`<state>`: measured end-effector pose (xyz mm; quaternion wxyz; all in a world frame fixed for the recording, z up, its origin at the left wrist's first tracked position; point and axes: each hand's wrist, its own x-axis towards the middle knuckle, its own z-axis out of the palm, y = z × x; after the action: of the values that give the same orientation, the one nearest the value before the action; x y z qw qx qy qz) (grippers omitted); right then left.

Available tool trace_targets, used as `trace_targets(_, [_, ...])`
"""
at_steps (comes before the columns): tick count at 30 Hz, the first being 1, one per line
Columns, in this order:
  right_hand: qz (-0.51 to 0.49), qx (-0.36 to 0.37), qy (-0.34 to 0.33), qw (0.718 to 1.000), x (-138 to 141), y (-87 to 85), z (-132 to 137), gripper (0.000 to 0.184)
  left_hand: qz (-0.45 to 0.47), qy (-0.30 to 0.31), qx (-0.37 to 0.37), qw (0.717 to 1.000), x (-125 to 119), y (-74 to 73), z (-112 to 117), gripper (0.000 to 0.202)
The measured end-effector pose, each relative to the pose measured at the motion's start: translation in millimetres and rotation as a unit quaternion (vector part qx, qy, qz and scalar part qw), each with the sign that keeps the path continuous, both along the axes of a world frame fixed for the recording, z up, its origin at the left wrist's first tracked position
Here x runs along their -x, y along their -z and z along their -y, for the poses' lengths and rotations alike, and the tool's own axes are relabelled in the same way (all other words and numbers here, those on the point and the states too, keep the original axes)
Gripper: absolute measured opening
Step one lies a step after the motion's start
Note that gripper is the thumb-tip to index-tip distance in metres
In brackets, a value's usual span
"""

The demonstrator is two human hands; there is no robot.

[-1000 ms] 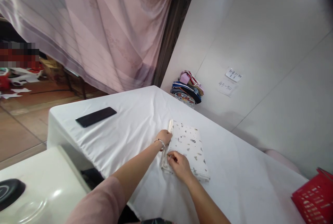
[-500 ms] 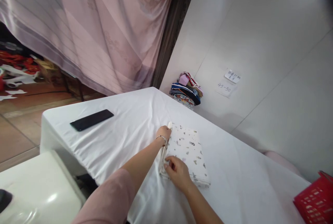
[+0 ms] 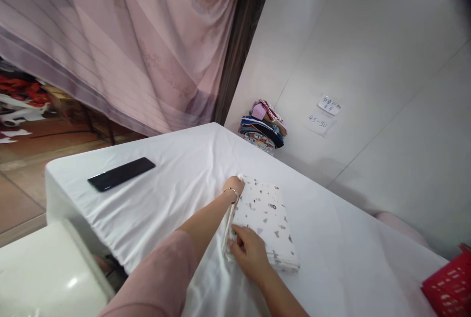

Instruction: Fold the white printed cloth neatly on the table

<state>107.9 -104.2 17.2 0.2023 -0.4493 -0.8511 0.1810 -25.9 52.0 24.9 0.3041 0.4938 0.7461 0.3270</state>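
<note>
A folded white cloth [image 3: 265, 211] with small grey and brown printed figures lies on the white-covered table. At its far left corner my left hand [image 3: 233, 187], with a bracelet at the wrist, is closed on the cloth's edge; its fingertips are partly hidden. My right hand [image 3: 250, 252] pinches the same left edge nearer to me, thumb and forefinger together at the near corner. Along that side several thin layers show between the two hands.
A black phone [image 3: 121, 173] lies on the tablecloth [image 3: 176, 179] at the left. Stacked folded clothes [image 3: 262, 128] stand by the wall at the back. A red plastic basket [image 3: 449, 285] is at the right edge. A pale glossy surface [image 3: 47, 270] sits at lower left.
My right hand has moved slightly down and left along the cloth's edge, and its fingers have closed more on it. The left hand stays at the far corner. The view has shifted slightly.
</note>
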Motion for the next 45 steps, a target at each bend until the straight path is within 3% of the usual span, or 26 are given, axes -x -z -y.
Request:
trace_targets(9, [0.008,-0.02,-0.003,1.0,0,3.7,2,0.035,0.0,-0.041,-0.033,0.999,3,18.4,-3,0.025])
trace_targets(16, [-0.018,-0.015,0.029,0.999,-1,16.8,2,0.05,-0.009,-0.029,-0.039,0.999,4,16.1,-15,0.021])
trace_targets(22, [-0.027,-0.021,0.037,0.999,2,12.8,4,0.031,0.006,-0.047,-0.04,0.998,10,18.4,-16,0.018])
trace_targets(27, [-0.021,-0.016,0.027,0.999,2,6.1,5,0.028,0.032,-0.049,-0.031,0.998,15,19.1,-17,0.016])
trace_targets(40, [-0.011,-0.023,0.002,1.0,3,-3.4,8,0.022,0.024,-0.018,0.013,0.999,21,6.8,-16,0.023])
trace_targets(45, [-0.005,-0.031,-0.014,0.999,3,-4.7,7,0.027,-0.026,-0.005,-0.053,0.998,19,-5.5,3,0.026])
